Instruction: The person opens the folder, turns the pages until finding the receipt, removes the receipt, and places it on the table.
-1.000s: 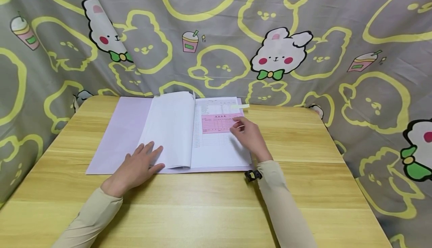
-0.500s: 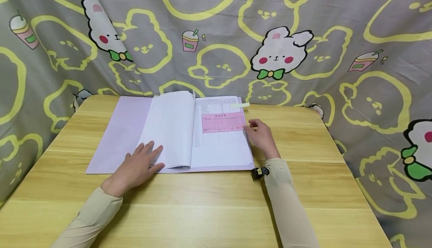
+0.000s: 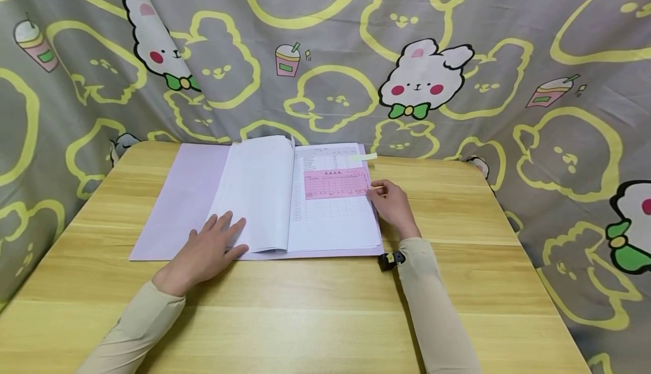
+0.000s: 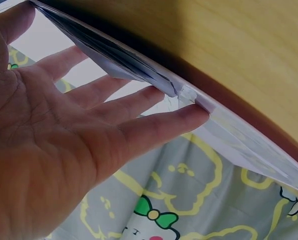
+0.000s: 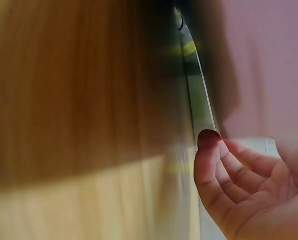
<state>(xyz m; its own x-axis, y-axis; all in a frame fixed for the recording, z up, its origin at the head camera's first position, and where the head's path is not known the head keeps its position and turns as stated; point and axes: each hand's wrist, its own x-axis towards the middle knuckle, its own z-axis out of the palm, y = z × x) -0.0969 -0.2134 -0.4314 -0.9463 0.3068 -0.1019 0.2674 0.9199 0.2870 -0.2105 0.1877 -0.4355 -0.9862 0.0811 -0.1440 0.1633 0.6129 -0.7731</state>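
A lilac folder (image 3: 190,193) lies spread out at the table's far side, with turned-over white sheets (image 3: 256,199) on its left part. On its right part is a printed sheet (image 3: 333,233) bearing a pink form slip (image 3: 335,185). My left hand (image 3: 205,252) rests with spread fingers on the lower edge of the turned sheets and cover; in the left wrist view, fingertips (image 4: 196,114) lie along the folder's edge. My right hand (image 3: 393,205) has its fingers curled at the sheet's right edge, pinching it beside the slip's lower corner. In the right wrist view, a fingertip (image 5: 208,137) meets the edge.
A pale yellow sticky tab (image 3: 363,158) juts past the sheet's upper right edge. The wooden table (image 3: 285,312) reaches back to a grey curtain (image 3: 335,40) printed with cartoon figures. A black device (image 3: 391,260) is strapped to my right wrist.
My right hand has moved right, off the pink slip to the sheet's right edge, and has stayed there since half a second ago. The left hand has kept its place.
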